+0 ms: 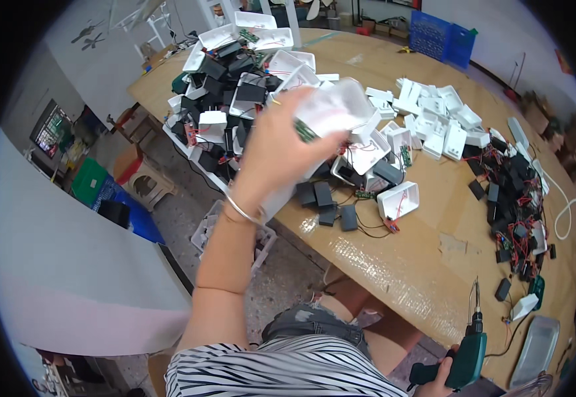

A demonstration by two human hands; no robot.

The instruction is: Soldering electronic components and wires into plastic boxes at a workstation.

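Observation:
My left hand [276, 149] is raised over the heap of parts, its thumb and fingers gripping a white plastic housing [342, 99] that is smeared by motion. A small green circuit board [305, 131] shows by the thumb; I cannot tell whether it is fixed to the housing. Low on the right, my right hand [441, 378] is wrapped round the handle of a green pistol-shaped soldering gun [470, 357], its thin tip pointing up and away over the table edge. Below my left hand, a white housing [398, 200] with red wires lies beside several black boxes [348, 217].
A tall pile of white housings and black boxes [251, 92] covers the table's far left. White covers [437, 116] are heaped at the back. Black parts with red wires [516, 198] line the right, above a grey tray [536, 351]. A crate [261, 251] stands on the floor.

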